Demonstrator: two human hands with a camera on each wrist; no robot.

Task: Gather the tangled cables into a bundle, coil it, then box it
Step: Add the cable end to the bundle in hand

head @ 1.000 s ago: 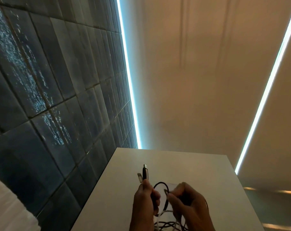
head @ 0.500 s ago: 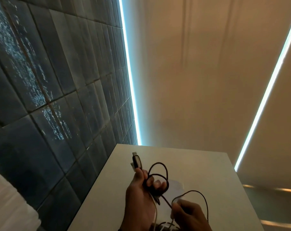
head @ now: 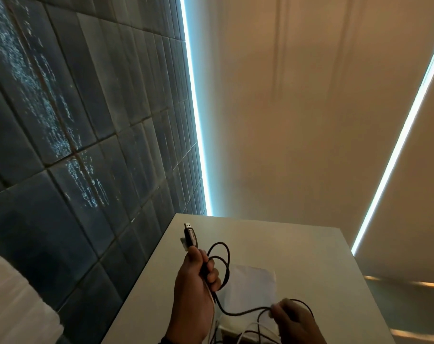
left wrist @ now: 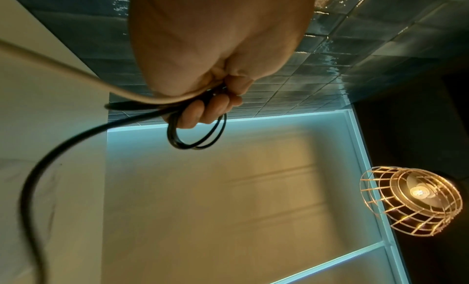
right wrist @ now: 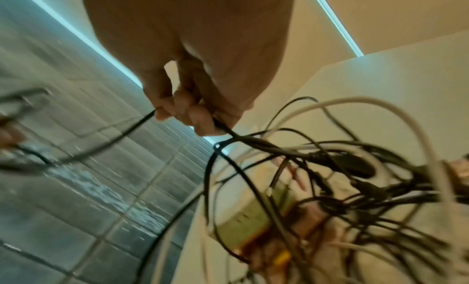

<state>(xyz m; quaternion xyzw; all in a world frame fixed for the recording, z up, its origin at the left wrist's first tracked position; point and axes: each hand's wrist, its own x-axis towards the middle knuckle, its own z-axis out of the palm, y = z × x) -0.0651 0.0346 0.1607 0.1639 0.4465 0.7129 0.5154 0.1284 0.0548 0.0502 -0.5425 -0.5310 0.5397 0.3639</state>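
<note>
My left hand (head: 198,281) is raised over the table and grips small loops of a black cable (head: 223,259), with its USB plug (head: 189,235) sticking up above the thumb. In the left wrist view the fingers (left wrist: 203,109) curl round the black loops (left wrist: 198,135) and a white cable (left wrist: 63,67). My right hand (head: 290,319), lower right, pinches the same black cable (right wrist: 228,131) farther along. A tangle of black and white cables (right wrist: 355,168) lies below it near the table's front edge.
The white table (head: 310,256) carries a white sheet (head: 253,286) under the hands. A dark tiled wall (head: 74,145) runs along the left. A yellowish box-like object (right wrist: 243,224) lies blurred beneath the tangle. A wire-cage lamp (left wrist: 411,202) hangs overhead.
The hands have drawn apart: the left rose toward the far left with the loops, the right slid down and right along the black cable, stretching a length between them.
</note>
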